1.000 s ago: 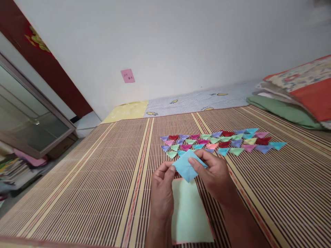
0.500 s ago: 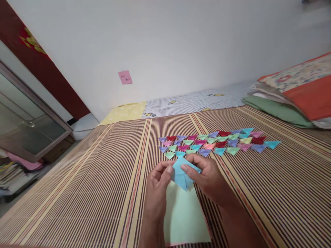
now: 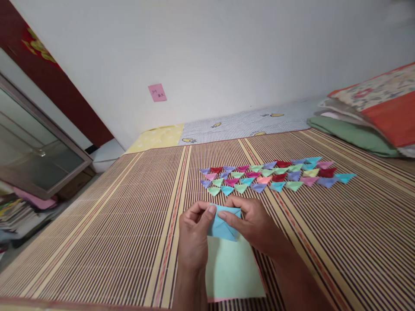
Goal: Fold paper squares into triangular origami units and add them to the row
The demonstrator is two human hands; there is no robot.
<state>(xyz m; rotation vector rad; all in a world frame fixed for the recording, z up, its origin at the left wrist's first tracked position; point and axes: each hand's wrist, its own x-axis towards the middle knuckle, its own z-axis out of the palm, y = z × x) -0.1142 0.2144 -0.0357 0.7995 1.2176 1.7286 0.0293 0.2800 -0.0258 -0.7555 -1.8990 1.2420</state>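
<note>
A creased piece of blue folded paper point(image 3: 223, 229) is held up between both hands. My left hand point(image 3: 196, 229) pinches its left edge, thumb in front and fingers behind. My right hand point(image 3: 254, 222) grips the upper right part, its thumb lying across the front face. Below the hands a pale green paper sheet point(image 3: 235, 272) lies on the striped mat, with a pink edge showing under it. Beyond my hands, several small folded paper triangles point(image 3: 258, 187) in many colours lie in rows.
The striped mat point(image 3: 113, 229) spreads all around. Folded bedding point(image 3: 356, 134) is piled at the back right. Behind the mat runs a checked sheet point(image 3: 233, 129) along the white wall, which bears a pink note point(image 3: 157, 93). A glass-paned door point(image 3: 35, 142) stands at the left.
The blue paper has turned in my hands, from a point-down diamond to a squarer position with its top edge nearly level. Both hands still hold it.
</note>
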